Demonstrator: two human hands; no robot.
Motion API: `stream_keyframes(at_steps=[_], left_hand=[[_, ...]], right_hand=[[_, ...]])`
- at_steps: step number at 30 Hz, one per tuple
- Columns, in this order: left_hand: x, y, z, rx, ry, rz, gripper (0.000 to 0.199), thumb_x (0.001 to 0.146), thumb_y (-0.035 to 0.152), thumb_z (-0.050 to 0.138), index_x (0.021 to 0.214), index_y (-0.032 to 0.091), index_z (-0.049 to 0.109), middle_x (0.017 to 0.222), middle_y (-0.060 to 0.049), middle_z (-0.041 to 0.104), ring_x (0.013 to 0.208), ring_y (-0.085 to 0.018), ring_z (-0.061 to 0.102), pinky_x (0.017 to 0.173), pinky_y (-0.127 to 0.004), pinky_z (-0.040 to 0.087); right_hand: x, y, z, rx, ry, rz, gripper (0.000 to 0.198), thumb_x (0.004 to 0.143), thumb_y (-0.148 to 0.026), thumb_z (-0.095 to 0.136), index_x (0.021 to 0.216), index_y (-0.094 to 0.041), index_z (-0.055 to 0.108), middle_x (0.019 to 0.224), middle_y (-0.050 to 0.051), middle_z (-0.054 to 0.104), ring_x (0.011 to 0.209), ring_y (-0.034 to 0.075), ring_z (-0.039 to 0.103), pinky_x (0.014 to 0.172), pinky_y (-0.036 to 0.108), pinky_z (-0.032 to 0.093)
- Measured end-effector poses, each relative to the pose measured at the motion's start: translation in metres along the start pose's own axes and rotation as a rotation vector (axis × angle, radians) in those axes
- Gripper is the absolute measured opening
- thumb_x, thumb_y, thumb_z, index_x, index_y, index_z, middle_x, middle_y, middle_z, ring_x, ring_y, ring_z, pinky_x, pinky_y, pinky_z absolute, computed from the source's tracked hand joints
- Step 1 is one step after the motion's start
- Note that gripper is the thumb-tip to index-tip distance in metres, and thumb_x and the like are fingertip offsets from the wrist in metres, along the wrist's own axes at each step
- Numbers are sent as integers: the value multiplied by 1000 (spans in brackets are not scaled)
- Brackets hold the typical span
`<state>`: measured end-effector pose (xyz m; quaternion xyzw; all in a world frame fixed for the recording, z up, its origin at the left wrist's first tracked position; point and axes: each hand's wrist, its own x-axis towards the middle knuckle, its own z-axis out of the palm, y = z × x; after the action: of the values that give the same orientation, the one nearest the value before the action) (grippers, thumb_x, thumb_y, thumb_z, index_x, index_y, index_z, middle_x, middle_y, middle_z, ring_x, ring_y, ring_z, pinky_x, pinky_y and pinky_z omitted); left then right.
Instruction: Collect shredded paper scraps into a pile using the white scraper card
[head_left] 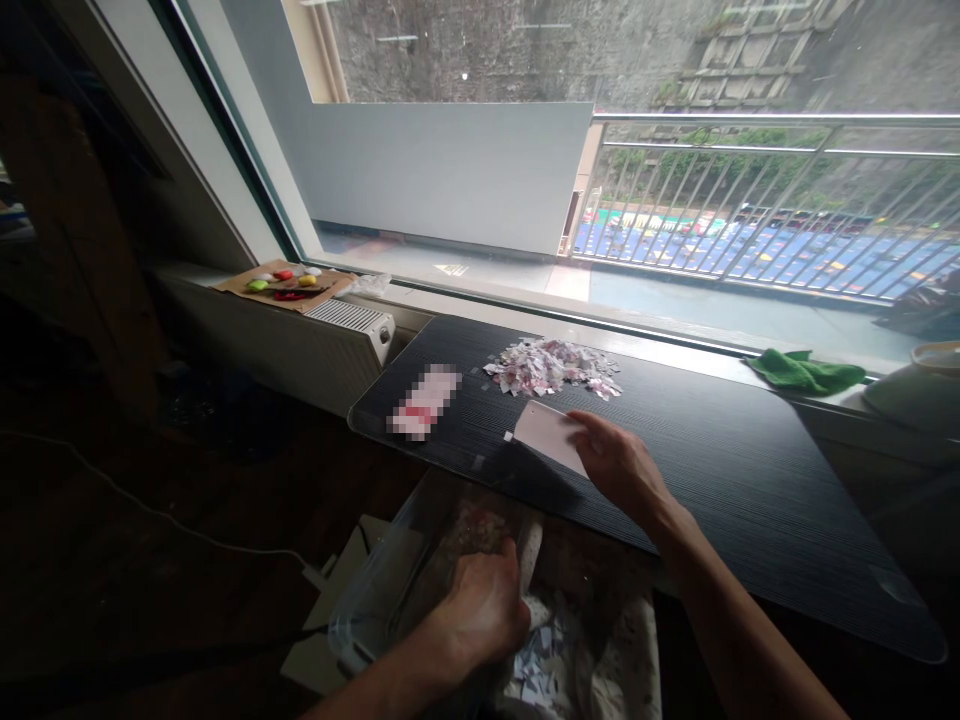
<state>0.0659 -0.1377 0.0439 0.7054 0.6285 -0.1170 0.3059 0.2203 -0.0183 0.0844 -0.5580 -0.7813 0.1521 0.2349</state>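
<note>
My right hand [616, 462] pinches a pale pinkish card [551, 435] just over the dark tabletop [697, 440]. A small white paper scrap [508, 436] lies at the card's left edge. Farther back on the table is a heap of small cut paper pieces [544, 366]. Below the table's front edge, my left hand [487, 605] is closed at the right rim of a clear plastic box [364, 590]; its fingertips are mostly hidden. Reddish and pale bits [480, 525] show dimly inside that box.
A blurred pink-and-white item [424, 402] lies at the table's left. Beside the box, a lined bin [637, 650] holds paper scraps [544, 665]. A green cloth [806, 372] rests by the window. A radiator [330, 340] and a white cable [172, 515] are on the left.
</note>
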Motion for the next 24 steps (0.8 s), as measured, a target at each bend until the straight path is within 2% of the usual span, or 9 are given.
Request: stream_keyframes(at_steps=[4,11,16,20,24], left_hand=[[2,0,3,6,3,-8,53,64,21,45,115,5,44,90,-17,66,87,-29,63,76,-38,47],[-1,2,-2,-13,-38,-10,53,66,21,45,116,5,43,93,-18,66,91,-30,61,79,-39,46],[-1,1,0,-8,-21,2,53,65,21,45,115,5,43,92,-17,66,90,-30,62,78,-39,46],[-2,-2,5,16,24,1,51,67,21,44,115,5,43,89,-16,66,87,-29,62,76,-38,46],[-4,-9,7,37,51,-6,47,67,22,41,112,9,44,89,-14,66,87,-28,62,74,-35,46]], right_hand=[[-11,2,-3,66,-77,-6,33,76,-22,45,105,-24,62,85,2,71,75,18,64,64,26,47],[-7,0,-1,100,-37,55,34,78,-23,44,108,-23,59,85,2,71,80,19,64,69,28,46],[-5,-4,1,-31,-39,52,36,78,-23,42,108,-21,60,88,5,70,78,20,63,67,28,46],[-20,2,-19,-157,-57,97,35,76,-25,44,105,-25,63,78,3,70,66,19,62,57,26,44],[-35,28,-45,-103,-133,190,31,73,-27,49,98,-27,66,66,0,67,52,15,58,46,23,41]])
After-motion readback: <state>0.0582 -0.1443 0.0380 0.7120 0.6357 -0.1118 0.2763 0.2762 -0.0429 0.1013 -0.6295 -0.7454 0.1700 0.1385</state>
